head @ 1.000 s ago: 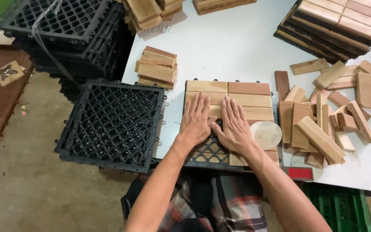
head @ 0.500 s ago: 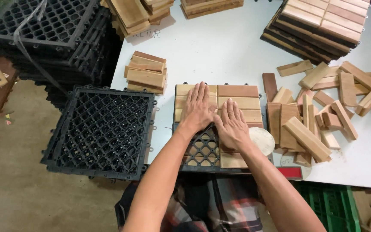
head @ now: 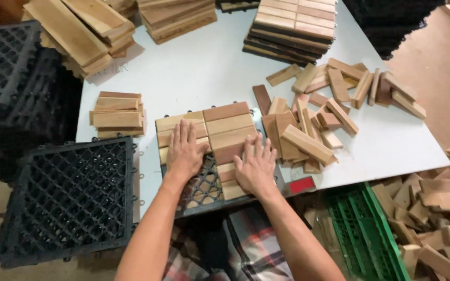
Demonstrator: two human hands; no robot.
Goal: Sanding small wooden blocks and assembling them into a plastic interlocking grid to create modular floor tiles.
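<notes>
Landmark: half-filled deck tile point(head: 212, 151), a black plastic grid with wooden slats point(head: 225, 122) pressed into it, lying at the near edge of the white table point(head: 204, 73).
Left hand: left hand point(head: 185, 151) lies flat, palm down, fingers spread and pointing away from the person, pressing on the slats on the tile's left side; it grips nothing.
Right hand: right hand point(head: 255, 166) also lies flat and open with fingers spread, on the short slats on the tile's right side, near its right edge.
Bare grid: between and below the two hands the tile's black lattice point(head: 204, 187) shows uncovered.
Right of tile: loose pile of slats point(head: 308, 130) touches or nearly touches the tile's right edge, so little room there.
Left of tile: a strip of bare table, then a small stack of slats point(head: 116, 114) up and to the left.
Lower left of tile: an empty black grid point(head: 71, 198) sits beyond the table's left edge.
Beyond tile: open white table, then stacked finished tiles point(head: 292, 26) and long boards point(head: 79, 26).
Lower right of tile: a green crate point(head: 365, 229) below the table edge.
</notes>
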